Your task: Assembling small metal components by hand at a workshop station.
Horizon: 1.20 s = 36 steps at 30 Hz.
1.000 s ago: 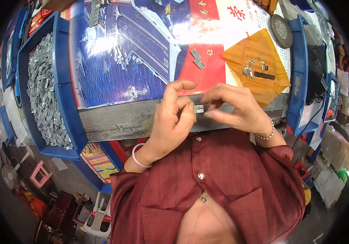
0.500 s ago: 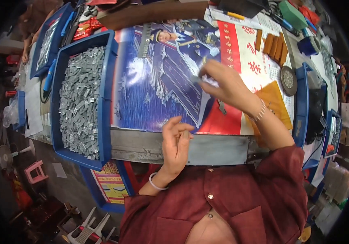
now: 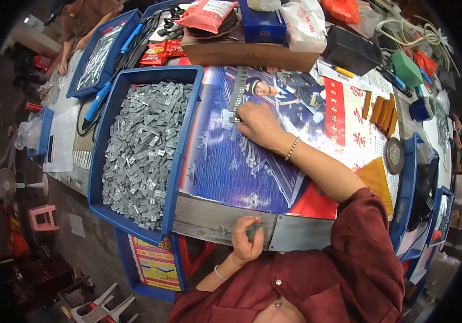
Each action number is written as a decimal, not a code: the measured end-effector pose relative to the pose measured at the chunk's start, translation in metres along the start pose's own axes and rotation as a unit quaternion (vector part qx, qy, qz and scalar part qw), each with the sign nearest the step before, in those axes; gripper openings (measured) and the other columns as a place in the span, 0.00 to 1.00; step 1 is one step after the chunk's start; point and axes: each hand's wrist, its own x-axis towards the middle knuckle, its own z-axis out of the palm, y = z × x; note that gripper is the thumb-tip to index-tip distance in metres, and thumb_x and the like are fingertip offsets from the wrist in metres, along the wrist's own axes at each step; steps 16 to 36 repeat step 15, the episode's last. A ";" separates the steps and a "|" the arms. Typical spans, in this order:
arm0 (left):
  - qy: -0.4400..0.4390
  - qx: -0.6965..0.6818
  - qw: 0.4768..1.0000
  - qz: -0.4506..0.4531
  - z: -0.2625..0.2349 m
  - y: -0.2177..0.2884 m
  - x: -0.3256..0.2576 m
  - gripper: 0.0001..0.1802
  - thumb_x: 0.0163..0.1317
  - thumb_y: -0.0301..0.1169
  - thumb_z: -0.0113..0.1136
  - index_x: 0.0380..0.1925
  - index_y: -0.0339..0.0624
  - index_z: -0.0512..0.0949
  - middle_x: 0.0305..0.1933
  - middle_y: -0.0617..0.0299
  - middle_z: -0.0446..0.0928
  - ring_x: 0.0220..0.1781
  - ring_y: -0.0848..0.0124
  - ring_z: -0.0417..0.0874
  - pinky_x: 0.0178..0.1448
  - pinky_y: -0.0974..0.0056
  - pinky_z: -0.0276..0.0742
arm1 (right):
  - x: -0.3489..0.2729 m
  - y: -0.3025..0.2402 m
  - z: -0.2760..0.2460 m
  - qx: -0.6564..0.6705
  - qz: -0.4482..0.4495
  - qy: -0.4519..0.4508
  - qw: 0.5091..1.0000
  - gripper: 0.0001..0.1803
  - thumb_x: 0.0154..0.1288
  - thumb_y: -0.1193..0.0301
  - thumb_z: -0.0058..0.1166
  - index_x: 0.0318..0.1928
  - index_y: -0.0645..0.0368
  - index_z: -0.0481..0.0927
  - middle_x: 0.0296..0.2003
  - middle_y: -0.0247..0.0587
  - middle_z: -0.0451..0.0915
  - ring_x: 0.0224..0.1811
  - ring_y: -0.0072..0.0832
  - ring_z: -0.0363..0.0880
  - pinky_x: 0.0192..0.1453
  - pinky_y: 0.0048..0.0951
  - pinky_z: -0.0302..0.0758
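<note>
My right hand (image 3: 262, 126) reaches over the poster (image 3: 214, 167) with its fingertips pinched on a small grey piece (image 3: 234, 119), mostly covered by the fingers. That piece lies at the near end of a straight row of similar grey pieces (image 3: 237, 90). Low in front of my shirt, by the table's near edge, my left hand (image 3: 248, 243) is half curled, thumb toward index finger. Something greyish shows between them, too unclear to name. To the left stands a deep blue bin (image 3: 172, 185) filled with many small grey rectangular pieces (image 3: 144, 145).
A wooden block (image 3: 252, 55) bearing packets and a blue box borders the poster's far side. Brown strips (image 3: 384, 113), a round dish (image 3: 394, 155) and a yellow sheet (image 3: 375, 180) lie right, beside another blue bin (image 3: 406, 188). Another person (image 3: 88, 21) sits far left.
My right hand has moved left and away from me to the row of grey pieces. My left hand has drawn back toward my body. The whole view has shifted.
</note>
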 end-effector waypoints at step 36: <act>0.034 -0.120 0.990 -0.065 0.026 -0.015 0.008 0.16 0.57 0.18 0.54 0.46 0.31 0.69 0.40 0.48 0.76 0.37 0.62 0.82 0.50 0.60 0.77 | 0.016 0.021 -0.004 -0.190 0.198 0.078 0.958 0.14 0.49 0.74 0.59 0.39 0.54 0.74 0.37 0.66 0.76 0.48 0.46 0.76 0.54 0.44 0.70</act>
